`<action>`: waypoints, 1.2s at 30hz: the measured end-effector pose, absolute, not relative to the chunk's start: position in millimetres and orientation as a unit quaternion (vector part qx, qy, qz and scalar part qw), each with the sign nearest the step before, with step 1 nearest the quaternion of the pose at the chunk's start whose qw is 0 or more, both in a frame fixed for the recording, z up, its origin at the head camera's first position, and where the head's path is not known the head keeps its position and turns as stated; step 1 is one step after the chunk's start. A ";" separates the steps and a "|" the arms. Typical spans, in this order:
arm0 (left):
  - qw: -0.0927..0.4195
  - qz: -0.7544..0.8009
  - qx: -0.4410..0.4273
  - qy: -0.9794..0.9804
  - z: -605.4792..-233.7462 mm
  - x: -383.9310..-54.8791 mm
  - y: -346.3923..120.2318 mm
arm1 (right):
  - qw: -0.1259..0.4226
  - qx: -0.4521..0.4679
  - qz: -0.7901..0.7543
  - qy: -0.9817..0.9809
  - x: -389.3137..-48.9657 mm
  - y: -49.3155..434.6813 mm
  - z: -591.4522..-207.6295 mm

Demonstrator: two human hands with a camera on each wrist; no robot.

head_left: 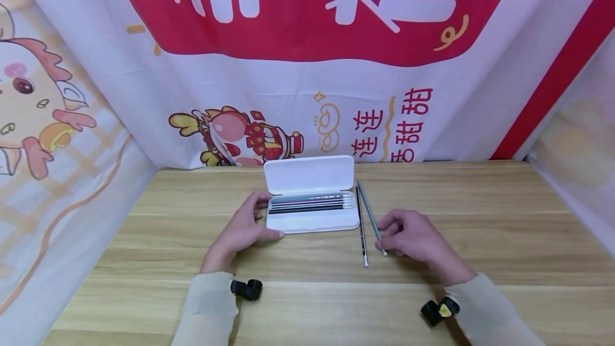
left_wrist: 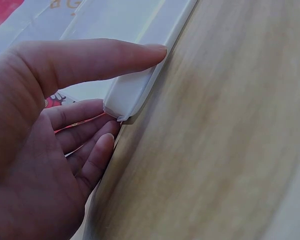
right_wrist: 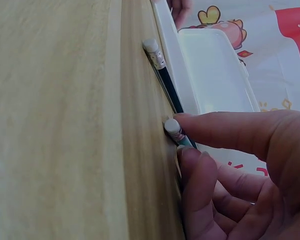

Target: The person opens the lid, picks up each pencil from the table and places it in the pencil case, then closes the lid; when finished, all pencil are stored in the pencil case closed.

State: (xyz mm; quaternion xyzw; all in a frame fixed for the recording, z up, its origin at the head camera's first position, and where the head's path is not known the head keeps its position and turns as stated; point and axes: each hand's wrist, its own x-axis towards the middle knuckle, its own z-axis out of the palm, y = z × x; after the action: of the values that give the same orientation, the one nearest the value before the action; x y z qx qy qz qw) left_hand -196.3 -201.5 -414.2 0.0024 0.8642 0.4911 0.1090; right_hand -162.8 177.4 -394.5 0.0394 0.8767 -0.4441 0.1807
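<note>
A white pencil case (head_left: 312,223) lies with its lid raised, several pencils (head_left: 307,203) side by side inside. My left hand (head_left: 245,223) holds the case's left end, its thumb along the front edge and its other fingers at the end. On the table just right of the case is a dark pencil (head_left: 362,234), its white eraser toward me. Beside it, my right hand (head_left: 408,234) pinches a grey-green pencil (head_left: 369,210) near its eraser end between thumb and finger. In the right wrist view, that pencil's white eraser (right_wrist: 172,126) pokes out past the fingertips.
The wooden table (head_left: 307,308) ends at a printed cloth backdrop (head_left: 298,79) just behind the raised lid (head_left: 309,175). Another printed cloth (head_left: 57,122) hangs along the left side, and a further one on the right.
</note>
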 end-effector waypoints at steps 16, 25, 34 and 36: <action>0.106 0.497 0.006 0.861 -416.3 -197.4 -202.9 | 0.178 0.042 -0.423 0.888 -159.8 180.2 -391.4; 0.109 0.500 0.003 0.859 -416.5 -197.9 -202.8 | 0.180 0.044 -0.403 0.896 -160.0 180.1 -391.4; 0.107 0.500 0.006 0.859 -416.9 -197.8 -202.7 | 0.181 0.040 -0.393 0.901 -159.9 179.2 -390.7; 0.106 0.500 0.005 0.860 -417.3 -198.1 -202.8 | 0.181 0.038 -0.390 0.902 -160.2 179.3 -390.9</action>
State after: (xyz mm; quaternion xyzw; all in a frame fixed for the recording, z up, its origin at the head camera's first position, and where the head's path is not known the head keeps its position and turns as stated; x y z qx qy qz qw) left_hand -198.1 -202.8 -417.3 0.0054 0.8597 0.4996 0.1065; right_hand -160.2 179.3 -390.9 0.0381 0.9019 -0.3902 0.1813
